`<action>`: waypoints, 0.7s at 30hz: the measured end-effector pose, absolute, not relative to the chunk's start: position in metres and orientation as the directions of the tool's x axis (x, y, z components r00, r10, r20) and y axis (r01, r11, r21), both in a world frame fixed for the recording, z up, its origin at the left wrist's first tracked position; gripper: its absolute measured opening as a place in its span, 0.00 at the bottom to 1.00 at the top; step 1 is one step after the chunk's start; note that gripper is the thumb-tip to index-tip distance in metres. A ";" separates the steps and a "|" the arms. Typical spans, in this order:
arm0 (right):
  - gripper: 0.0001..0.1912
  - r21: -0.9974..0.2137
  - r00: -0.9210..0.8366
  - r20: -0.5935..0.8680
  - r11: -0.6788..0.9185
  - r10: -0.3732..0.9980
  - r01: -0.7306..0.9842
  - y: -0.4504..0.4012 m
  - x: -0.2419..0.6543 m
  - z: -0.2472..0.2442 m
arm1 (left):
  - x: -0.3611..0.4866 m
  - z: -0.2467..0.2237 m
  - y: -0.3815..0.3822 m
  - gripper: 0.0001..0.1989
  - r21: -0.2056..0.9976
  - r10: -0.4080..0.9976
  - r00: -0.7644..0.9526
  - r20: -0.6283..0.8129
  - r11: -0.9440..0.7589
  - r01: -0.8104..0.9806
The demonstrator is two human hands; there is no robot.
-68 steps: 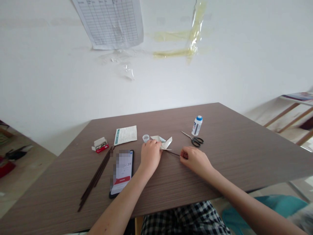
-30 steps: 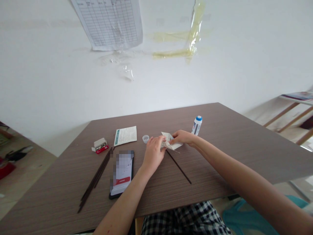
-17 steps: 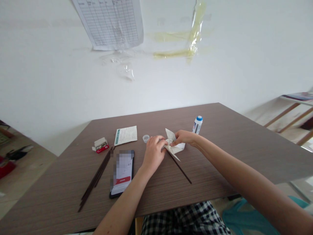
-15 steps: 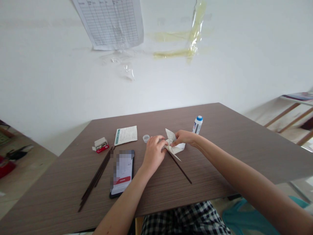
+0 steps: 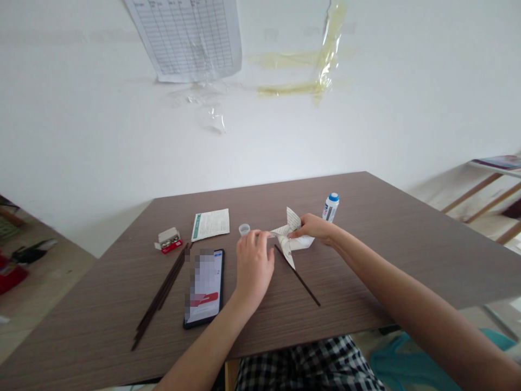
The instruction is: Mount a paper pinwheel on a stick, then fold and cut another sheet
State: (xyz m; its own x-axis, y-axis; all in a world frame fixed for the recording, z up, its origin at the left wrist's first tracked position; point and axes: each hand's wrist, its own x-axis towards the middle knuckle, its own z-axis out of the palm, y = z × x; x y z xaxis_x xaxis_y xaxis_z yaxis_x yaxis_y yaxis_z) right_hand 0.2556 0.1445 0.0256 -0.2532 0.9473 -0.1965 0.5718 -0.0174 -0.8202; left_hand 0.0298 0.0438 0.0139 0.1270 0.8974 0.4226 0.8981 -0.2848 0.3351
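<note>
A pinwheel folded from printed paper is pinched at its middle by my right hand, the thumb pressing near its centre. Its blades stand out around the fingers. My left hand is just left of it, thumb apart from the loosely bent fingers, the fingertips close to one blade's tip. Nothing shows in that hand. A thin dark brown stick lies on the table, its upper end by the lower blade. A small clear plastic cap sits beyond my left fingers.
On the brown table a white glue bottle with a blue top stands behind my right hand. To the left are a phone, several brown sticks, a small red-and-white box and a printed paper piece. A wall rises behind.
My left hand has come off the pinwheel and stick, moving slightly left and down. The pinwheel in my right hand has shifted a little right, apart from the stick's upper end.
</note>
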 end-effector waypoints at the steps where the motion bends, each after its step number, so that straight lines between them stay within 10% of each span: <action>1: 0.14 -0.836 -0.235 -0.199 -0.040 0.952 0.547 0.146 0.258 0.025 | 0.032 0.016 0.037 0.14 0.317 0.922 0.120 0.369 -0.246 0.916; 7: 0.16 -0.865 -0.163 -0.203 -0.099 0.966 0.492 0.150 0.277 0.026 | 0.046 0.018 0.015 0.11 0.237 0.982 0.182 0.048 -0.188 0.953; 21: 0.13 -0.894 -0.211 -0.242 -0.133 0.947 0.427 0.148 0.299 0.029 | 0.044 0.008 0.021 0.10 0.336 0.976 0.198 0.096 -0.219 0.916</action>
